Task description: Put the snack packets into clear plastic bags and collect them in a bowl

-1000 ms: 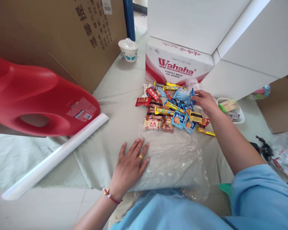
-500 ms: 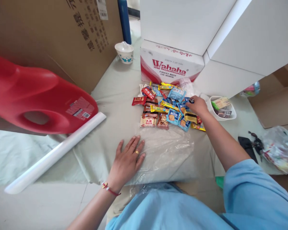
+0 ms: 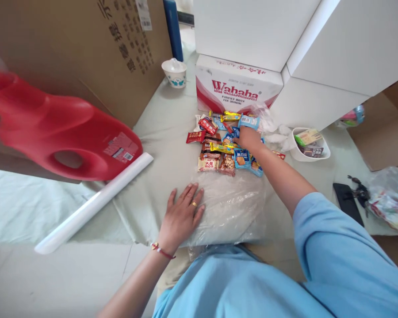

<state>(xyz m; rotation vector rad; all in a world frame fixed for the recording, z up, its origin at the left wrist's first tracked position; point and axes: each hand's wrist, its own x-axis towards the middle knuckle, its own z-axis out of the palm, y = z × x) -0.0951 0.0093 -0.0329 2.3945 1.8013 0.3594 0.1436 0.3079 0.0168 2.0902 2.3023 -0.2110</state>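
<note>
My left hand [image 3: 181, 217] lies flat on the cloth, fingers spread. Its thumb is beside a clear plastic sheet [image 3: 232, 203] spread before me. My right hand [image 3: 248, 139] reaches into a pile of small wrapped snacks, its fingers bent and closed on a blue snack packet [image 3: 235, 132]; the hand hides part of the pile. Around it lie a light blue packet [image 3: 250, 121], a yellow stick packet [image 3: 221, 148], a blue packet with a biscuit-like picture [image 3: 242, 158], a red packet [image 3: 195, 136] and a cream packet [image 3: 208, 164].
Behind the pile stands a Wahaba-style water carton [image 3: 239, 86]. A white tub [image 3: 310, 154] with snacks is at right, near a black phone [image 3: 347, 204] and a plastic bag [image 3: 391, 198]. Leftward are a red jug [image 3: 73, 132], a white roll [image 3: 96, 203] and a paper cup [image 3: 174, 74].
My right hand has moved left across the pile, from its right side to the middle. My left hand stays flat on the cloth. The view has shifted slightly.
</note>
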